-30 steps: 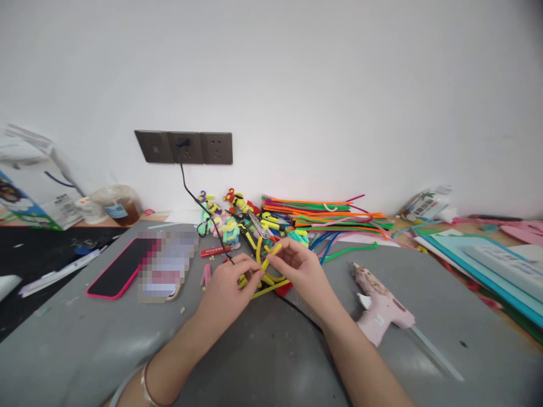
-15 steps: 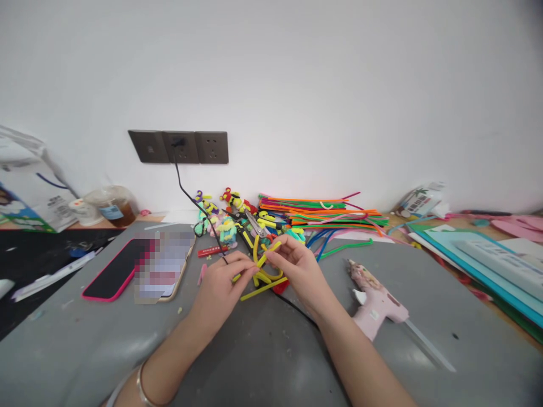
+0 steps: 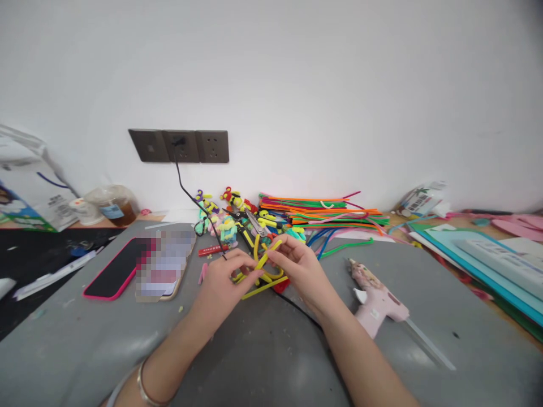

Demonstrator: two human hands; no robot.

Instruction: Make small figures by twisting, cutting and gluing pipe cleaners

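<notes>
A short yellow pipe cleaner (image 3: 263, 260) spans the gap between my two hands. My right hand (image 3: 292, 261) pinches it between thumb and fingers. The fingertips of my left hand (image 3: 235, 277) close on its lower left end. Just below and behind them lie more yellow pipe cleaners (image 3: 265, 290), some curved, one straight. Partly hidden behind my fingers is a small red object (image 3: 280, 285) on the grey mat (image 3: 254, 362). Beyond my hands are scissors (image 3: 256, 225) and yellow-and-black handled pliers (image 3: 245, 234).
Pipe cleaner figures (image 3: 232, 198) and a bundle of coloured pipe cleaners (image 3: 326, 212) lie by the wall. A pink glue gun (image 3: 377, 299) rests at right, its black cord (image 3: 297, 308) crossing under my hands. Two phones (image 3: 114, 271) lie left; a drink cup (image 3: 114, 206) stands behind.
My left hand has shifted slightly toward the right, its thumb now farther along the yellow pipe cleaner. My right hand stays almost in place, still pinching.
</notes>
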